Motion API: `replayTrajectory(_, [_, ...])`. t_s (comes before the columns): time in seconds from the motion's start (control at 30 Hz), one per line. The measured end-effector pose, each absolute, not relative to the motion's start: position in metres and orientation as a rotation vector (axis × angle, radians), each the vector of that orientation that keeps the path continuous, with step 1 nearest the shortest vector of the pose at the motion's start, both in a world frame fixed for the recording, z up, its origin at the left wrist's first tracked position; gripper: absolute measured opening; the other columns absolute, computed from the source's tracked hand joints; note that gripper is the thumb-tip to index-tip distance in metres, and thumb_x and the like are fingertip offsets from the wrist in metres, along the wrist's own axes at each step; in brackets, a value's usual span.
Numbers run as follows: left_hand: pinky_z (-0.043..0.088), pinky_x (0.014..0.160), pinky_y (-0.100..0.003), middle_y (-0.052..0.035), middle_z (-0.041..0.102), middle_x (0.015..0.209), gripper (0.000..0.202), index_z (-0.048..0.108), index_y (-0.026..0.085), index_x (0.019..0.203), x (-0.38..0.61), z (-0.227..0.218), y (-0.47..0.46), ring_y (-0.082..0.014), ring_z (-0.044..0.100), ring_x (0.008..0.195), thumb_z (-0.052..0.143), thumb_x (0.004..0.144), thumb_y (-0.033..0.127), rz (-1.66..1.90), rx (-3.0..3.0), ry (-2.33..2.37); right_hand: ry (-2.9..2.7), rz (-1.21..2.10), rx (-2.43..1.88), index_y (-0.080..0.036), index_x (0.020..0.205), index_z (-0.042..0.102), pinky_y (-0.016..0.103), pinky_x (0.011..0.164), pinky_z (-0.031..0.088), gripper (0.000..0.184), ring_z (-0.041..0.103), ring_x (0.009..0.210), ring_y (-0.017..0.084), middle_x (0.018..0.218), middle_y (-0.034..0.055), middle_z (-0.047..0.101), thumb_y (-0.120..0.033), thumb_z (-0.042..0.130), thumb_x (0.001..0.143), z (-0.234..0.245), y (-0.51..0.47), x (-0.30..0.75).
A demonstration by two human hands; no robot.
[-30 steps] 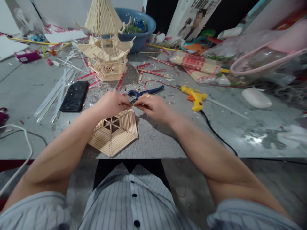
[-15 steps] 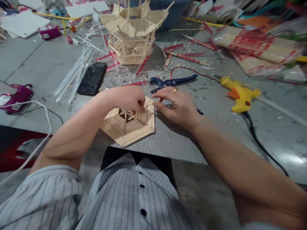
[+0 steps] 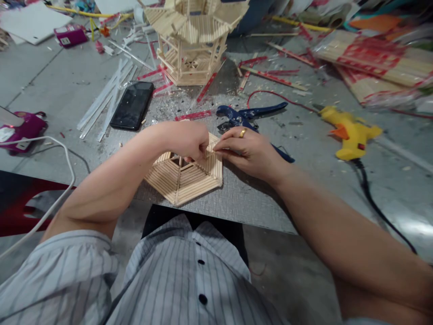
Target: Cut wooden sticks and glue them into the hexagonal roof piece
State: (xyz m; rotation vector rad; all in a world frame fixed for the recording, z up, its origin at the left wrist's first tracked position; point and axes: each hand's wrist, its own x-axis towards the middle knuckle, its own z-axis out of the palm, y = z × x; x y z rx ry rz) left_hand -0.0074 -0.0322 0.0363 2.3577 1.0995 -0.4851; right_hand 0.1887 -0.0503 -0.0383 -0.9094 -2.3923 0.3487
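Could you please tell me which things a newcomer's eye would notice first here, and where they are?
Probably the wooden stick model with its slatted roof, standing at the top middle and cut off by the picture's edge. Next might be the bright yellow glue gun, lying on the grey table at the right. Near the table's front edge, the left hand and right hand meet over a neat panel of sticks.

I find no legible text, brand or number from my remote station. I record red printing on the plastic-wrapped stick bundle (image 3: 368, 54) at the right, blurred past reading. White labels on the near purple device (image 3: 29, 128), at the left edge, and the farther purple device (image 3: 70, 36) are likewise too small to decipher.
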Motion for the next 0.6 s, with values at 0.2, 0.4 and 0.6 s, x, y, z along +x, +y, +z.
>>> replayTrajectory(0.2, [0.037, 0.069, -0.026, -0.0013, 0.065, 0.061, 0.019, 0.073, 0.017, 0.072, -0.0038, 0.0400, -0.0350, -0.0164, 0.060, 0.069, 0.063, 0.073, 0.033, -0.505, 2.395, 1.135, -2.423, 0.298, -0.838, -0.030, 0.089, 0.069, 0.037, 0.075, 0.051, 0.018, 0.062, 0.090, 0.021, 0.093, 0.0052, 0.069, -0.030, 0.051, 0.089, -0.0396, -0.0498, 0.1889])
replayTrajectory(0.4, [0.032, 0.064, -0.025, -0.0015, 0.061, 0.055, 0.021, 0.074, 0.015, 0.072, -0.0039, 0.0424, -0.0350, -0.0143, 0.056, 0.064, 0.063, 0.072, 0.033, -0.481, 2.432, 1.103, -2.447, 0.230, -0.797, -0.022, 0.090, 0.070, 0.035, 0.074, 0.051, 0.021, 0.063, 0.088, 0.021, 0.091, 0.0074, 0.069, -0.026, 0.050, 0.090, -0.0398, -0.0508, 0.1881])
replayTrajectory(0.6, [0.030, 0.064, -0.027, -0.0011, 0.056, 0.047, 0.020, 0.072, 0.015, 0.062, -0.0060, 0.0375, -0.0326, -0.0138, 0.052, 0.060, 0.064, 0.070, 0.032, -0.449, 2.388, 1.091, -2.488, 0.258, -0.832, -0.023, 0.091, 0.070, 0.034, 0.076, 0.051, 0.020, 0.063, 0.089, 0.021, 0.093, 0.0073, 0.069, -0.025, 0.050, 0.089, -0.0367, -0.0517, 0.1881])
